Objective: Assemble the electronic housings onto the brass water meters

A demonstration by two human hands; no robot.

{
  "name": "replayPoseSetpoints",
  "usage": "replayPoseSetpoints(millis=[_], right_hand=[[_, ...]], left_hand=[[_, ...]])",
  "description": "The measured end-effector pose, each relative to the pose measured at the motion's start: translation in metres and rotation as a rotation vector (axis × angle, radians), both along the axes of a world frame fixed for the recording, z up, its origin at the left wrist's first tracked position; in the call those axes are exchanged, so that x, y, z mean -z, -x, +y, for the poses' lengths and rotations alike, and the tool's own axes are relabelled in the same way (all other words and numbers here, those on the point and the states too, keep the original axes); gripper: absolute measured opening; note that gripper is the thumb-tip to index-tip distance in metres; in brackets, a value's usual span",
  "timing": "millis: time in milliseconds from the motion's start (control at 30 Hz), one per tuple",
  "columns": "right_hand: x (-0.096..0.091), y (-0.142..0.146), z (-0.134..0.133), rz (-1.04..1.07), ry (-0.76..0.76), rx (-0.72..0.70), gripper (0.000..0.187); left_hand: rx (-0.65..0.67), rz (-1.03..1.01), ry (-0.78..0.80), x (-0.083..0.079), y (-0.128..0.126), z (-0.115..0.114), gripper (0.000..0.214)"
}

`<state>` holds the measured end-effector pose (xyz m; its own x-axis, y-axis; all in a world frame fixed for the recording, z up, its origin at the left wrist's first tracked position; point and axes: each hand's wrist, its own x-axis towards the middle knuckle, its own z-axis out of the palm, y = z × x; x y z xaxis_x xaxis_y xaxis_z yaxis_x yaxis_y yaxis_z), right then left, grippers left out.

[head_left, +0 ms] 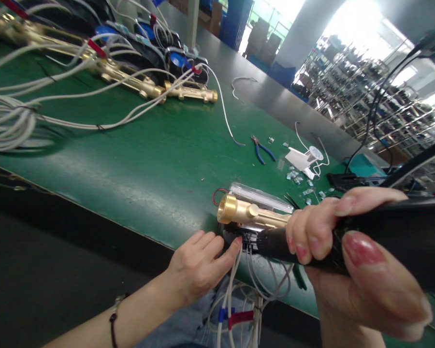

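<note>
The right hand (366, 295) is clamped around a black handheld power tool (395, 227), with the fingers wrapped over its barrel and its nose directed at a brass fitting (250, 212). The left hand (199, 266) is laid against a black housing (232, 235) at the fitting's end, with the fingers and thumb curved over it, though how firmly it is gripped cannot be told. The fitting lies across the near edge of a green bench mat (130, 159), beside a clear plastic cover (261, 198) and a loop of red wire (216, 196). Grey wires (232, 290) are seen hanging from the housing over the edge, tagged in blue and red. The brass is judged heavy, stiff and rather slippery, so it is best taken by its thick body, not by the thin wires. Blue-handled pliers (263, 149) lie farther along the mat, and more wired brass fittings (130, 77) are lined up beyond.
</note>
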<state>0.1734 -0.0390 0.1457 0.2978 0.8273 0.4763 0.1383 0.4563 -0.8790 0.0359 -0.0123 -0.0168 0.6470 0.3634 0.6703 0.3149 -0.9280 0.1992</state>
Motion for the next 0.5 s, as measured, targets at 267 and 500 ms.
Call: replayPoseSetpoints(millis=[267, 500], right_hand=[[0.004, -0.009, 0.003, 0.039, 0.02, -0.087, 0.025], [-0.01, -0.01, -0.014, 0.194, -0.096, 0.06, 0.026]], left_hand=[[0.015, -0.037, 0.032, -0.006, -0.002, -0.002, 0.029], [-0.188, -0.156, 0.52, -0.023, 0.028, 0.026, 0.017]])
